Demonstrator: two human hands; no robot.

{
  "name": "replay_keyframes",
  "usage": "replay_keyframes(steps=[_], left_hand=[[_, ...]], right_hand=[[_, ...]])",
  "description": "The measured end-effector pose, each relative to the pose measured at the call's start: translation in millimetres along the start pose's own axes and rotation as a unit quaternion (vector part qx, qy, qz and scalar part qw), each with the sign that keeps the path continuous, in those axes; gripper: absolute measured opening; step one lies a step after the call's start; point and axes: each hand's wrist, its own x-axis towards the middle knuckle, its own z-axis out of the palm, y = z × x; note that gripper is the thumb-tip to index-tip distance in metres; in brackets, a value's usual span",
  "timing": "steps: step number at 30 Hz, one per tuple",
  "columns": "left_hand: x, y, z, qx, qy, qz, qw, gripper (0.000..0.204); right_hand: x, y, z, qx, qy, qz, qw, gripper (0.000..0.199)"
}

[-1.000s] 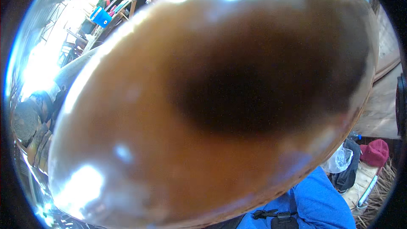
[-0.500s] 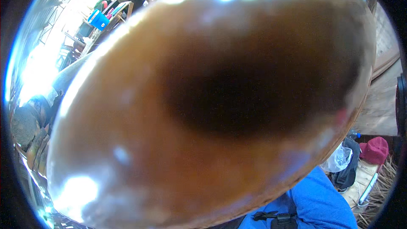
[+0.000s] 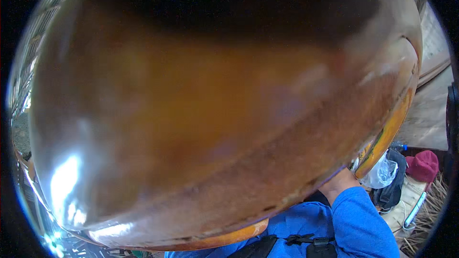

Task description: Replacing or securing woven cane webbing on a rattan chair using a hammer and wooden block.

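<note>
Against lens: glossy rounded brown-orange bowl (image 3: pixel 215 114); right hand (image 3: pixel 340 181) beneath, fingers hidden.

I see a bright blue long sleeve (image 3: pixel 356 220) on my right arm, and a black buckled strap (image 3: pixel 306 242) (chest-level) across blue clothing.

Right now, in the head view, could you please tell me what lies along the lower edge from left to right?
Large brown-orange bowl, blue sleeve with the right hand at the bowl's rim, clear plastic bag, dark red cap.
</note>
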Motion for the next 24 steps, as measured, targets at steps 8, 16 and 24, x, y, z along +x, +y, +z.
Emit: replay_keyframes(steps=[8,16,24], left_hand=[[-7,-31,-17,0.053,0.042,-0.023,0.997,0.045],[-6,-21,-2,0.096,0.065,0.014,0.993,0.044],[9,-43,-18,0.058,0.056,-0.021,0.997,0.042]], right_hand=[[-13,-26,14,0.163,0.003,0.093,0.982,0.022],[-8,-15,11,0.059,-0.084,0.002,0.995,0.020],[6,-7,13,-0.055,-0.094,-0.069,0.992,0.023]])
